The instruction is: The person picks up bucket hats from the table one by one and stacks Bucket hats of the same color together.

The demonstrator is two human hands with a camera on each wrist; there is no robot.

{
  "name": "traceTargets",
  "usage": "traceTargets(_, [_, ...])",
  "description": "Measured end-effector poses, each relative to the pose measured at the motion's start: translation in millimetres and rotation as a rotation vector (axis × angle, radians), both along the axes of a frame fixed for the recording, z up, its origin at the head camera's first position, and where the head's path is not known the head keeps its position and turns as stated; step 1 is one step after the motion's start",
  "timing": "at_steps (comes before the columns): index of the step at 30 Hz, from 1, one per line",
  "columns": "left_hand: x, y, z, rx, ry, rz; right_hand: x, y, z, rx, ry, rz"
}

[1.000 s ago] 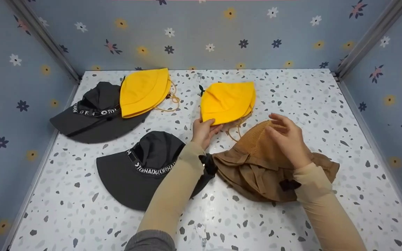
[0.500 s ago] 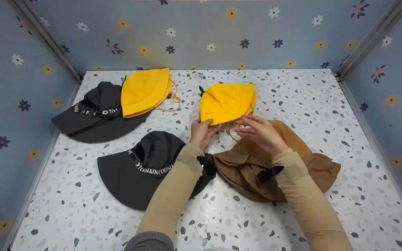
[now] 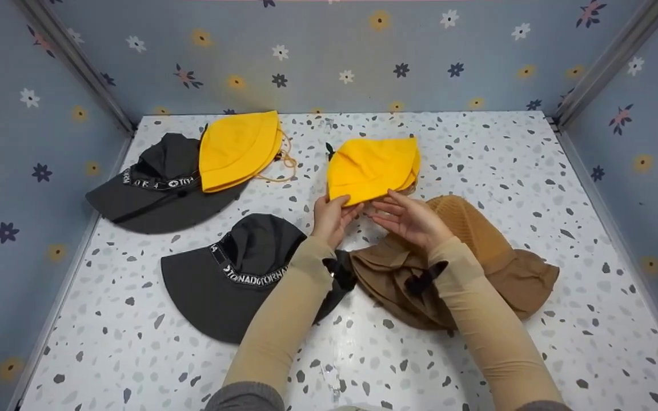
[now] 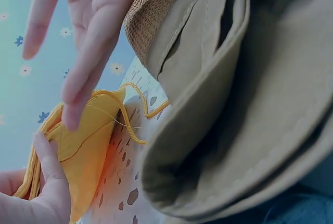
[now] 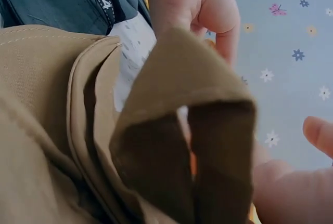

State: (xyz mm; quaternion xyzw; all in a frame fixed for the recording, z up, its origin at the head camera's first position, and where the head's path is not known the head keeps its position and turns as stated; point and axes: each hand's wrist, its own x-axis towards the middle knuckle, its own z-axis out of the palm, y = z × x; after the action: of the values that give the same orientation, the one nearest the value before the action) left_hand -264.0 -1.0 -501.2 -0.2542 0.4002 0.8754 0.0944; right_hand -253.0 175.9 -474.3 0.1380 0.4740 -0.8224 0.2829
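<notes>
A folded yellow bucket hat (image 3: pixel 372 165) lies at the middle back in the head view. My left hand (image 3: pixel 329 220) pinches its brim at the near left corner, thumb on top. The left wrist view shows this hand's fingers (image 4: pixel 49 167) bent over the yellow brim. Just right of it, my right hand (image 3: pixel 412 220) has its fingers extended, with a fingertip right at the brim's near edge. Under the right wrist lies a brown sun hat (image 3: pixel 466 228) with a ruffled brim. An orange cord (image 4: pixel 127 115) trails from the yellow hat.
A second yellow hat (image 3: pixel 237 151) overlaps a dark grey hat (image 3: pixel 163 211) at the back left. Another dark grey hat (image 3: pixel 209 291) with a lettered band lies partly under my left forearm. Flowered panels (image 3: pixel 329 51) wall in the speckled table (image 3: pixel 106 365) at back and sides.
My right hand has moved left from above the brown hat to the yellow hat's near edge. The left hand keeps its pinch; the yellow hat has shifted only slightly.
</notes>
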Motion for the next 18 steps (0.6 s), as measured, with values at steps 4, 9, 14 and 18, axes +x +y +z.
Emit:
traceTargets(4, [1.4, 1.2, 1.4, 0.023, 0.017, 0.011, -5.9, -2.2, -2.0, -0.034, -0.052, -0.070])
traceTargets(9, [5.6, 4.7, 7.3, 0.041, 0.051, 0.002, -11.3, -1.7, -1.0, -0.092, -0.121, -0.215])
traceTargets(14, [8.0, 6.5, 9.9, 0.041, 0.088, 0.003, -12.6, -2.7, -0.5, -0.137, -0.154, -0.297])
traceTargets(18, [9.3, 5.0, 9.9, 0.034, 0.088, 0.003, -12.0, -4.8, -0.7, -0.169, -0.154, -0.342])
